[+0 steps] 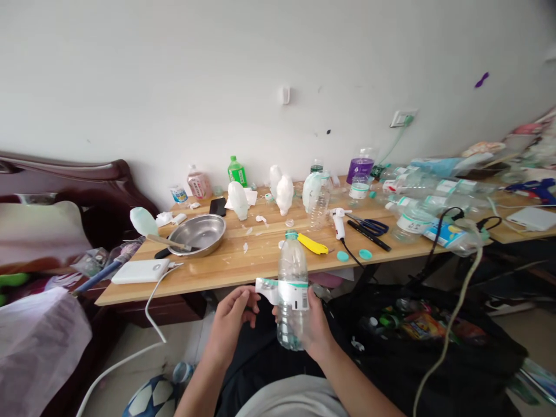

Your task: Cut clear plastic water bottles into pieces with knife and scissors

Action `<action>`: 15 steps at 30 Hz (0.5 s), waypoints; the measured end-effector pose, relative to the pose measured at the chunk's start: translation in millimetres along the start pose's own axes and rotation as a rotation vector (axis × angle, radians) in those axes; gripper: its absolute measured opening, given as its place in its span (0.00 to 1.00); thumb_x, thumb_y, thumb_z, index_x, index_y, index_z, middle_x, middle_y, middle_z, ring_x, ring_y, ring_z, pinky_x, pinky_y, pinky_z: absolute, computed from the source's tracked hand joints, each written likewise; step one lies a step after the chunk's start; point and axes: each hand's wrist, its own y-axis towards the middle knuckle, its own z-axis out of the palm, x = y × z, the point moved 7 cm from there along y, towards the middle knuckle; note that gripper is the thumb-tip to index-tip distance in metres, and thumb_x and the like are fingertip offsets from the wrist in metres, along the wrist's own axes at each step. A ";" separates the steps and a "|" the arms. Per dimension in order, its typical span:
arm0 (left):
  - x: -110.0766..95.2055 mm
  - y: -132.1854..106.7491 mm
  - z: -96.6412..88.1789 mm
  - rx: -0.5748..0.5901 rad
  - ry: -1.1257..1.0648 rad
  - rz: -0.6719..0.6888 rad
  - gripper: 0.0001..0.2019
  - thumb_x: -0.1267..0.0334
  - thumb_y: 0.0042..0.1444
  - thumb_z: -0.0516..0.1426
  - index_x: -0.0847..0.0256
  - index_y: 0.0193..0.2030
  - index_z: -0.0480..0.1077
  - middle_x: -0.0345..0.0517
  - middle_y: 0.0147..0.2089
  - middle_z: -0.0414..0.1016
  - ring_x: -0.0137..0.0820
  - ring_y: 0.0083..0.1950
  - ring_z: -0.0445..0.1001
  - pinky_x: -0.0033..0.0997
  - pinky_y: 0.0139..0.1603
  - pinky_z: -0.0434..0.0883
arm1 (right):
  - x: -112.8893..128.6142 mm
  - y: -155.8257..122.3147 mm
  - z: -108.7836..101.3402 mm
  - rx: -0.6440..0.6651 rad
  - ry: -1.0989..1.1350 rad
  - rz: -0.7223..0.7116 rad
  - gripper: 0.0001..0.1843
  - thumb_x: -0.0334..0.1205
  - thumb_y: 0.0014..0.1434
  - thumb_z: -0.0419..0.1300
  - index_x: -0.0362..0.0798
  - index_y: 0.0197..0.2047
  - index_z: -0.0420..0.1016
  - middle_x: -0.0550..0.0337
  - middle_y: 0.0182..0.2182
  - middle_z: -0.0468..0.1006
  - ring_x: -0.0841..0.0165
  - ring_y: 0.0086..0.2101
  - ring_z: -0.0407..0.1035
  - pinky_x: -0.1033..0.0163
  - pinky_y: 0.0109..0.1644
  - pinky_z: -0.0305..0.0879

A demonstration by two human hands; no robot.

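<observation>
To my left
I see a metal bowl near a white power bank, a ball below.

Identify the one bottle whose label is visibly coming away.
The clear bottle held in the right hand: its label sticks out sideways toward the left hand. No other bottle is in hand.

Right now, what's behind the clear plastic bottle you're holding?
Behind the clear plastic bottle: the light wooden table and, toward the right, a curved yellow tool. What the turquoise-edged white label hides can't be seen.
</observation>
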 end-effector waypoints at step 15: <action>-62.8 -6.9 32.4 0.157 0.584 0.598 0.12 0.66 0.61 0.57 0.53 0.51 0.70 0.47 0.50 0.74 0.33 0.47 0.75 0.33 0.49 0.75 | 17.2 -4.5 3.7 -0.002 -0.355 -0.367 0.26 0.58 0.64 0.54 0.52 0.58 0.68 0.54 0.54 0.75 0.58 0.51 0.71 0.57 0.52 0.70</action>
